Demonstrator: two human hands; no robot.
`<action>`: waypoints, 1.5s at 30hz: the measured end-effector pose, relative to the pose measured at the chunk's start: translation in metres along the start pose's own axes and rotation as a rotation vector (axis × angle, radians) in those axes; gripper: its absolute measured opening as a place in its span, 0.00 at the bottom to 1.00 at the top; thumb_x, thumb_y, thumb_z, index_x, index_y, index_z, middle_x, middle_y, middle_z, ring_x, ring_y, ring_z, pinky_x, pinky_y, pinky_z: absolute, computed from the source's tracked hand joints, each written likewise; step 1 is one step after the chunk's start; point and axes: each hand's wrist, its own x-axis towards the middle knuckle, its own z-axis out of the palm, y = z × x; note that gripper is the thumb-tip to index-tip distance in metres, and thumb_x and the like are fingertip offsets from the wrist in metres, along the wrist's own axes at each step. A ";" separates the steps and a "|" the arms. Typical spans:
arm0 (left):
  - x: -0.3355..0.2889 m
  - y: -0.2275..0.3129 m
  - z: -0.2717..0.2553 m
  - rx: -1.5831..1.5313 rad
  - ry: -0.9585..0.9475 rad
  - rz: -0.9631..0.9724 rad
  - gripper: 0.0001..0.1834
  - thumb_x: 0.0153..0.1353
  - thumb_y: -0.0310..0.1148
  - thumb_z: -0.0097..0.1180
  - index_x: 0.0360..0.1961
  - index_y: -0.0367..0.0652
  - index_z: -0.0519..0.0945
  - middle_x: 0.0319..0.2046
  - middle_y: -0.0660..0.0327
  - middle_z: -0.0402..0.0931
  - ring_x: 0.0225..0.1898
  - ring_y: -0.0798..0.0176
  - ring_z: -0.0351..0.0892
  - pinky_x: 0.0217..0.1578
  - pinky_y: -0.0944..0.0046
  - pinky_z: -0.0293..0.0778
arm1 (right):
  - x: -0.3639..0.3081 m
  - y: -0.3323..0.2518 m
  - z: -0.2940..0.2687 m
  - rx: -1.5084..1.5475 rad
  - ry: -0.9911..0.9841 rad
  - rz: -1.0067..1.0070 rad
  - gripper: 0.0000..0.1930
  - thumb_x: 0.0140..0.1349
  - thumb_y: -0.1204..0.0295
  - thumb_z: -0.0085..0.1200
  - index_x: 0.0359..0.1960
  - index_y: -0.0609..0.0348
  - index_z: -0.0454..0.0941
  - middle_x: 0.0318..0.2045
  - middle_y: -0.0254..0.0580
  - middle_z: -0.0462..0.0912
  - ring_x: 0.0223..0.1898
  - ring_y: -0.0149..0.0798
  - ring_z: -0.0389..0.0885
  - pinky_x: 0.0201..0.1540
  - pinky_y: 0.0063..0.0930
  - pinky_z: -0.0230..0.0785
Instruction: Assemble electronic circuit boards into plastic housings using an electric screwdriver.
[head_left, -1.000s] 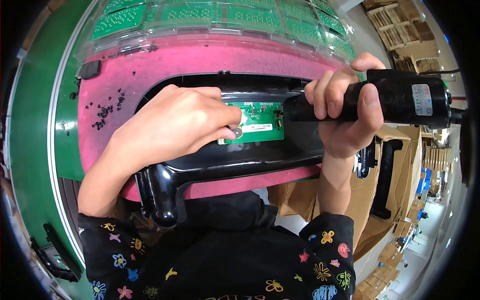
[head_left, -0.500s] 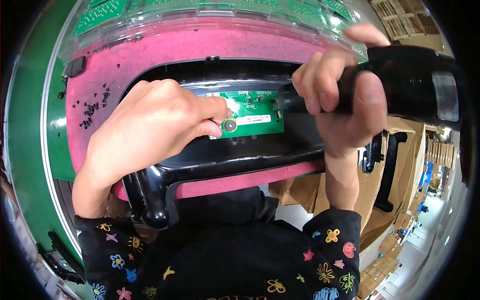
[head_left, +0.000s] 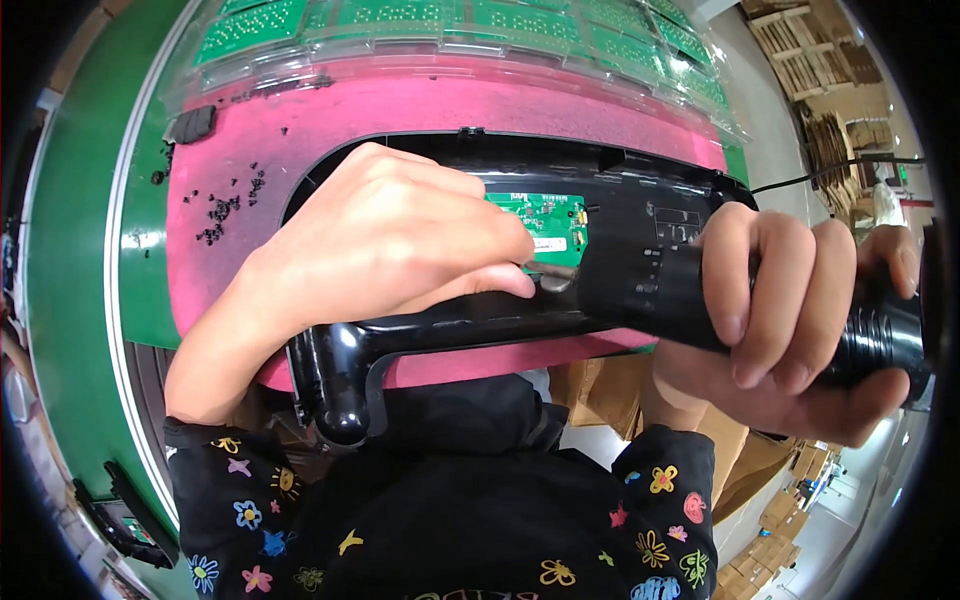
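On the pink mat (head_left: pixel 420 105) lies a long black plastic housing (head_left: pixel 490 318), its hollow side up. A green circuit board (head_left: pixel 550 213) sits inside it, partly covered by my left hand (head_left: pixel 390 235). Thumb and forefinger of that hand are pinched at the board's lower edge, by the metal bit (head_left: pixel 550 270) of a black electric screwdriver (head_left: pixel 640 265). Whatever they pinch is hidden. My right hand (head_left: pixel 785 300) is wrapped round the screwdriver's body, which slants over the housing's right half. The bit's very tip is behind my left fingers.
Small black screws (head_left: pixel 222 212) are scattered on the mat's left side, near a dark block (head_left: pixel 195 123). A clear plastic tray (head_left: pixel 300 60) of green boards stands along the far edge. Cardboard boxes (head_left: pixel 595 390) are at the right, and another black housing (head_left: pixel 125 515) lies lower left.
The screwdriver has left the board's right edge and come down toward its lower edge, now tilted differently. My left hand's pinch has moved right and down toward the bit. The view has shifted slightly.
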 end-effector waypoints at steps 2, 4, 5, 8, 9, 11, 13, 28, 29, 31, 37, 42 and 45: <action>-0.001 0.000 0.001 -0.058 0.070 0.077 0.12 0.52 0.38 0.67 0.30 0.40 0.81 0.23 0.63 0.79 0.23 0.59 0.78 0.22 0.61 0.72 | 0.005 -0.006 0.007 -0.058 -0.047 0.079 0.22 0.62 0.58 0.55 0.52 0.54 0.65 0.22 0.27 0.75 0.20 0.25 0.73 0.32 0.23 0.68; -0.003 -0.001 0.002 -0.081 0.068 0.065 0.12 0.51 0.37 0.67 0.30 0.40 0.81 0.23 0.63 0.79 0.23 0.59 0.78 0.22 0.61 0.72 | 0.005 -0.008 0.005 -0.082 -0.076 0.122 0.22 0.62 0.58 0.55 0.51 0.53 0.64 0.22 0.27 0.75 0.20 0.25 0.73 0.33 0.23 0.69; -0.004 -0.002 0.003 -0.109 0.064 0.060 0.12 0.51 0.36 0.68 0.30 0.39 0.81 0.23 0.62 0.78 0.22 0.58 0.78 0.21 0.60 0.72 | 0.003 -0.011 0.000 -0.078 -0.081 0.110 0.22 0.62 0.58 0.55 0.51 0.54 0.64 0.22 0.27 0.75 0.20 0.25 0.73 0.33 0.23 0.69; -0.003 -0.002 0.005 -0.166 0.164 0.093 0.12 0.50 0.35 0.68 0.30 0.39 0.81 0.22 0.61 0.79 0.23 0.59 0.79 0.22 0.61 0.73 | 0.000 -0.007 -0.004 -0.110 -0.076 0.108 0.23 0.62 0.57 0.55 0.52 0.53 0.63 0.22 0.28 0.74 0.20 0.26 0.73 0.32 0.24 0.68; -0.002 -0.002 0.006 -0.167 0.165 0.097 0.12 0.50 0.35 0.68 0.30 0.39 0.81 0.22 0.61 0.79 0.23 0.59 0.79 0.22 0.61 0.73 | 0.000 -0.004 -0.004 -0.148 -0.061 0.117 0.23 0.63 0.56 0.54 0.53 0.53 0.63 0.22 0.28 0.74 0.20 0.26 0.72 0.32 0.25 0.68; -0.001 -0.003 0.006 -0.081 0.270 0.044 0.10 0.51 0.32 0.69 0.29 0.38 0.82 0.22 0.60 0.79 0.23 0.59 0.80 0.23 0.62 0.74 | 0.002 0.005 -0.004 -0.224 -0.030 0.134 0.24 0.65 0.53 0.52 0.55 0.51 0.63 0.22 0.29 0.72 0.20 0.28 0.70 0.31 0.27 0.66; 0.003 -0.001 -0.001 -0.035 0.314 -0.011 0.08 0.52 0.30 0.68 0.29 0.38 0.82 0.22 0.60 0.80 0.23 0.58 0.80 0.24 0.63 0.74 | 0.003 0.014 -0.001 -0.301 0.005 0.149 0.24 0.66 0.50 0.50 0.56 0.50 0.63 0.21 0.29 0.71 0.19 0.29 0.69 0.30 0.29 0.65; -0.004 -0.002 -0.006 0.014 0.353 -0.437 0.06 0.61 0.26 0.60 0.35 0.34 0.76 0.26 0.52 0.77 0.26 0.54 0.77 0.29 0.59 0.72 | 0.007 0.069 -0.010 -0.386 -0.045 0.267 0.17 0.68 0.56 0.46 0.51 0.51 0.64 0.17 0.33 0.67 0.16 0.31 0.64 0.27 0.30 0.63; -0.005 -0.003 -0.005 0.011 0.355 -0.441 0.06 0.61 0.26 0.60 0.35 0.34 0.76 0.26 0.52 0.77 0.26 0.54 0.77 0.29 0.59 0.72 | 0.010 0.069 -0.011 -0.388 -0.076 0.304 0.17 0.68 0.56 0.46 0.51 0.51 0.64 0.17 0.33 0.67 0.16 0.31 0.64 0.27 0.30 0.63; -0.007 -0.006 -0.005 0.012 0.322 -0.396 0.07 0.58 0.23 0.60 0.36 0.34 0.77 0.28 0.49 0.78 0.30 0.46 0.80 0.32 0.55 0.74 | 0.015 0.068 -0.007 -0.368 -0.127 0.343 0.17 0.68 0.56 0.46 0.51 0.52 0.63 0.17 0.33 0.67 0.15 0.30 0.63 0.26 0.30 0.63; -0.007 -0.004 -0.007 0.015 0.263 -0.450 0.08 0.60 0.30 0.59 0.33 0.35 0.78 0.24 0.45 0.77 0.33 0.38 0.79 0.32 0.45 0.73 | 0.013 0.071 0.003 -0.543 -0.112 0.380 0.26 0.69 0.57 0.45 0.60 0.61 0.59 0.16 0.33 0.66 0.15 0.30 0.64 0.25 0.31 0.64; -0.011 -0.005 -0.005 0.005 0.155 -0.417 0.06 0.58 0.28 0.60 0.32 0.35 0.79 0.26 0.47 0.79 0.32 0.41 0.80 0.32 0.48 0.75 | 0.002 0.076 -0.006 -0.366 0.060 0.250 0.23 0.71 0.54 0.41 0.61 0.53 0.62 0.17 0.31 0.64 0.16 0.30 0.62 0.27 0.32 0.61; -0.012 -0.005 -0.006 0.021 0.033 -0.314 0.07 0.57 0.28 0.62 0.33 0.36 0.79 0.27 0.50 0.79 0.31 0.43 0.80 0.31 0.51 0.75 | 0.000 0.055 0.003 -0.184 0.199 0.154 0.24 0.69 0.49 0.42 0.57 0.51 0.68 0.17 0.27 0.65 0.16 0.27 0.61 0.26 0.27 0.58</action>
